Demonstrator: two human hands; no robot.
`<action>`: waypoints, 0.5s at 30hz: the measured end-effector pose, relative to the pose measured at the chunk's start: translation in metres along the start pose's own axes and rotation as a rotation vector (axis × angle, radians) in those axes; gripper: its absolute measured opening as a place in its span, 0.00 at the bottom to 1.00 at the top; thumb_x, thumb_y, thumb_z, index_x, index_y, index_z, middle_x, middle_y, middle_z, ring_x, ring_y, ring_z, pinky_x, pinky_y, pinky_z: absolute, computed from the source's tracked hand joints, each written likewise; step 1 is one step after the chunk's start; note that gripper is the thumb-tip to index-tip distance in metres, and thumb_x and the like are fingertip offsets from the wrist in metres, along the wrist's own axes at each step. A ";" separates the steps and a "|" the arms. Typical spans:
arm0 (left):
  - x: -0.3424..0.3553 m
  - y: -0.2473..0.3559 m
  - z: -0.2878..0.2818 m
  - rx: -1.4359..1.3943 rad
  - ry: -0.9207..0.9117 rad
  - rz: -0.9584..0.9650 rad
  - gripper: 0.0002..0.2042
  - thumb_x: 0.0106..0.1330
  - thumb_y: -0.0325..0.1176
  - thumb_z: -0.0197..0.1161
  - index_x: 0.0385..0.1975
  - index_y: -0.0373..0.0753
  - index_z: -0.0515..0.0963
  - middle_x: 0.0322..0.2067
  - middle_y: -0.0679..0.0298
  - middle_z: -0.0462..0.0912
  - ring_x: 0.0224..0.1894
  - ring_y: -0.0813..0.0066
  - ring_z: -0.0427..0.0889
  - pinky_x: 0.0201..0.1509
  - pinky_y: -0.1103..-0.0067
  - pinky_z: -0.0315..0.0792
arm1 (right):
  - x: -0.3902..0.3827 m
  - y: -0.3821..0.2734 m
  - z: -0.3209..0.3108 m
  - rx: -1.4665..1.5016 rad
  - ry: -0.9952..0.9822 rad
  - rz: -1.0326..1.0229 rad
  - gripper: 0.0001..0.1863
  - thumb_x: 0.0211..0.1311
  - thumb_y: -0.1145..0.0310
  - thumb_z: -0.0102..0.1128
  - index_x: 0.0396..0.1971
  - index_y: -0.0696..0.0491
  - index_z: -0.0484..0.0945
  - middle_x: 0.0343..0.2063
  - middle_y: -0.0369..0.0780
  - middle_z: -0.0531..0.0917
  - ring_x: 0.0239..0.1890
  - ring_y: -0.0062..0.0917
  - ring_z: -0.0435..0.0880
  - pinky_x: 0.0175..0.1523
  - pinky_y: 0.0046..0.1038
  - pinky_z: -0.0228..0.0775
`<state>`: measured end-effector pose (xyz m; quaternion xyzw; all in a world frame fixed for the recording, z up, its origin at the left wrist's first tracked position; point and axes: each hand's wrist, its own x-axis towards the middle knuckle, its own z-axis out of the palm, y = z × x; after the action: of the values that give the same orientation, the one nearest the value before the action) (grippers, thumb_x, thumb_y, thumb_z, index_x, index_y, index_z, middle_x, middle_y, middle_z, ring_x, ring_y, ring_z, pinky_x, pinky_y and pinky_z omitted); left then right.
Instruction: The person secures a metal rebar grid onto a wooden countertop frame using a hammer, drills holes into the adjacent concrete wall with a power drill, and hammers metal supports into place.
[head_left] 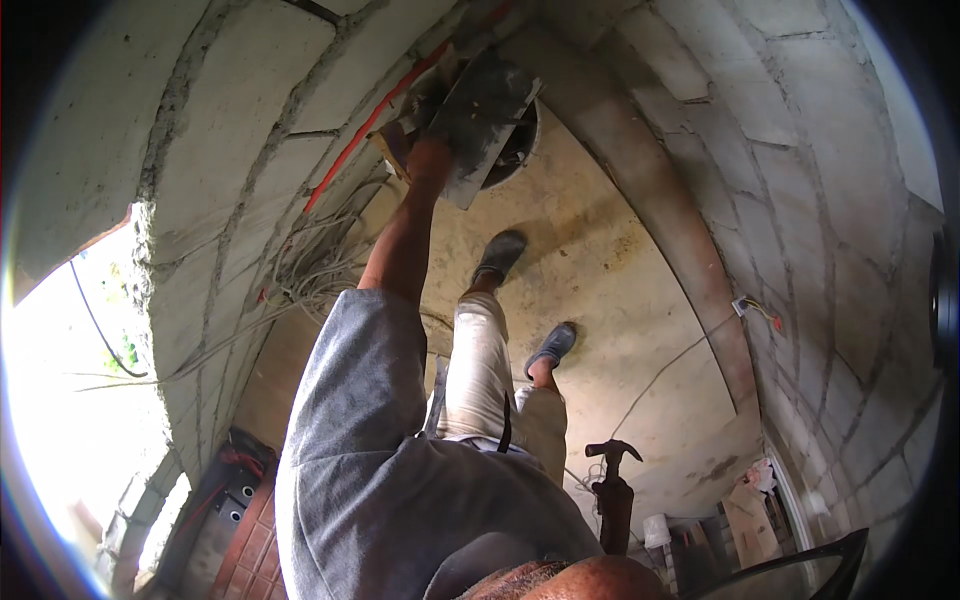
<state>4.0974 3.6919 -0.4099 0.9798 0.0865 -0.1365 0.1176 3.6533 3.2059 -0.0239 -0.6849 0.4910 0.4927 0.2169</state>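
Note:
My left arm reaches out to the far end of the floor. The left hand (pixel 431 158) is at the edge of a flat, mortar-stained grey rectangular plate (pixel 485 115). It appears to grip the plate, though its fingers are hidden. Behind the plate, partly covered, is a round dark bucket (pixel 522 145). Brown board-like pieces (pixel 393 145) stand beside the wrist. Down at my right side, my right hand (pixel 613 497) is in shadow, closed around the handle of a claw hammer (pixel 613 454). The hammer's head points up from the fist.
Block walls (pixel 780 190) rise on both sides. Loose cables (pixel 325 270) hang along the left wall, near a bright opening (pixel 80 390). A wire runs to a small box (pixel 741 305) on the right. Cardboard (pixel 750 520) and a white cup-like container (pixel 656 531) lie at lower right.

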 end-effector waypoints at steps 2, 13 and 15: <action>0.001 0.004 -0.006 -0.008 0.009 -0.006 0.11 0.60 0.36 0.55 0.40 0.44 0.78 0.38 0.52 0.82 0.42 0.55 0.83 0.44 0.63 0.78 | 0.008 0.000 0.002 0.025 0.013 -0.024 0.10 0.46 0.70 0.63 0.18 0.57 0.71 0.09 0.36 0.72 0.10 0.21 0.72 0.17 0.28 0.65; 0.012 -0.062 0.002 0.017 0.198 0.311 0.04 0.53 0.32 0.60 0.27 0.41 0.80 0.35 0.56 0.83 0.39 0.58 0.83 0.41 0.66 0.77 | -0.012 -0.035 -0.001 0.051 0.093 -0.111 0.09 0.46 0.70 0.65 0.20 0.56 0.73 0.10 0.35 0.73 0.10 0.19 0.71 0.17 0.26 0.64; 0.008 -0.103 -0.014 -0.675 0.037 0.179 0.04 0.63 0.32 0.60 0.31 0.40 0.78 0.30 0.62 0.81 0.32 0.66 0.84 0.36 0.66 0.78 | -0.007 -0.039 0.003 0.037 0.004 -0.158 0.08 0.46 0.70 0.65 0.20 0.55 0.73 0.11 0.35 0.73 0.10 0.18 0.71 0.17 0.26 0.64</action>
<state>4.0879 3.7954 -0.4211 0.8918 0.0426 -0.0716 0.4448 3.6864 3.2282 -0.0268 -0.7182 0.4449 0.4638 0.2667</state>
